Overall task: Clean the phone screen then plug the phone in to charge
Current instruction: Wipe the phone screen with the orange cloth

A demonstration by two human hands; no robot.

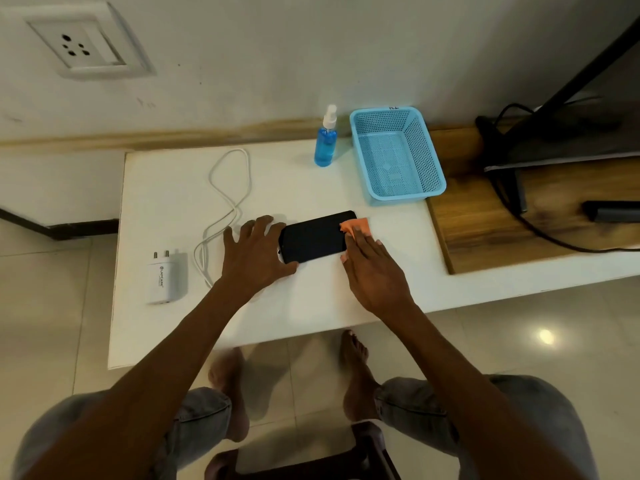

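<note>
Wiping step. The left hand (258, 251), fingers spread, steadies the left end of the phone (317, 236), which lies flat at mid-desk (311, 299). The right hand (372, 268), fingers straight, presses an orange cloth (355, 226) onto the screen's right end. Left of the hands lie the white cable (227, 202) and charger (162, 277), unconnected. Judged next: finish wiping, then join cable, phone and wall socket (78, 43).

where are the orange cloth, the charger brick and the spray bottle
orange cloth (356, 225), head view, exposed corner on the phone
charger brick (162, 280), head view, middle of its white body
spray bottle (326, 147), head view, blue liquid section
</note>
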